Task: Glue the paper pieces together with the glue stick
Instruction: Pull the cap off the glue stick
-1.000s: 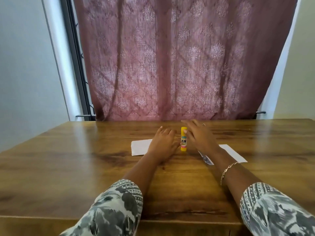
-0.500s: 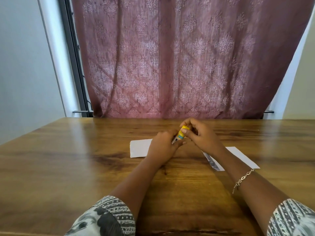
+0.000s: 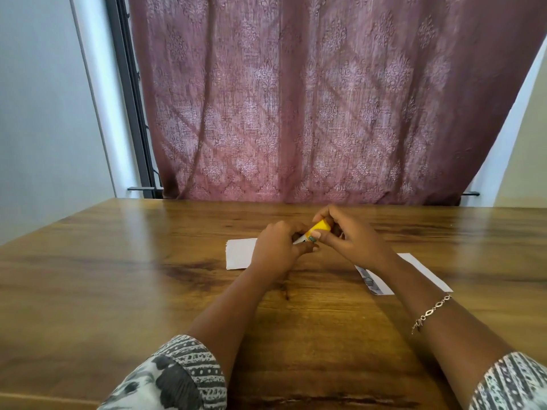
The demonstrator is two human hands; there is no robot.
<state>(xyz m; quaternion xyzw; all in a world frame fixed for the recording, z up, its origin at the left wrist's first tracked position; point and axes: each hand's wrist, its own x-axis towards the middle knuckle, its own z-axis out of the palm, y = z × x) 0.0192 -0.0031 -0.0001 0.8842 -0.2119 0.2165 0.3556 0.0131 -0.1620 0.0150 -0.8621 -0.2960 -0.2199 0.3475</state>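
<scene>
A yellow glue stick (image 3: 318,227) is held tilted above the table between both hands. My left hand (image 3: 276,248) grips its lower end, and my right hand (image 3: 352,236) closes around its yellow upper end. A white paper piece (image 3: 239,253) lies flat on the table, partly hidden under my left hand. A second white paper piece (image 3: 420,270) lies to the right, crossed by my right forearm, with a printed strip (image 3: 371,282) at its near edge.
The wooden table (image 3: 118,276) stretches wide around the hands. A maroon patterned curtain (image 3: 310,99) hangs behind its far edge, beside a dark window frame (image 3: 130,99). A bracelet (image 3: 430,313) sits on my right wrist.
The glue stick stood upright on the table a second ago; both hands have lifted it and closed on it, tilting it. The head camera has moved nearer.
</scene>
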